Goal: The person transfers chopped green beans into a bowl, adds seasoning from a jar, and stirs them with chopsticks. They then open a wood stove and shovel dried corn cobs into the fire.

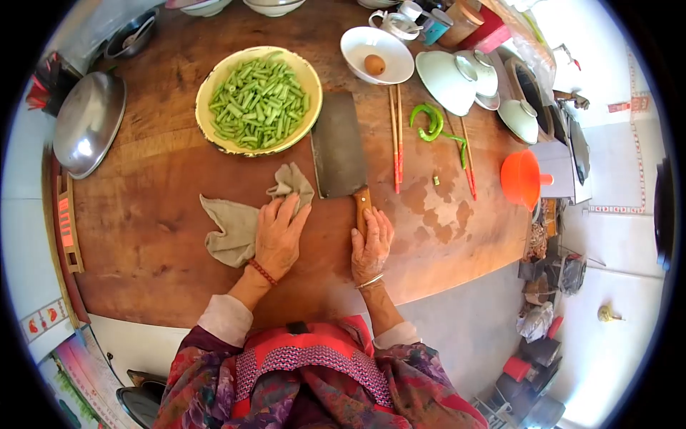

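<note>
My left hand [279, 239] rests on a crumpled beige cloth [236, 230], fingers apart and pressing on its right part. My right hand [371, 245] is wrapped round the wooden handle of a cleaver [339, 146], whose broad dark blade lies flat on the wooden table [150, 236]. Touching or very near the blade's upper left edge is a yellow enamel basin [206, 127] full of cut green beans [259, 100]. Right of the blade lies a pair of chopsticks [396, 143] with red ends.
Green peppers [427, 123], more chopsticks [469, 161], a small green piece [436, 181] and wet patches lie at the right. Beyond are a white bowl [357, 46] with an egg, upturned bowls [444, 80] and an orange ladle [520, 177]. A metal lid [89, 123] leans at the left.
</note>
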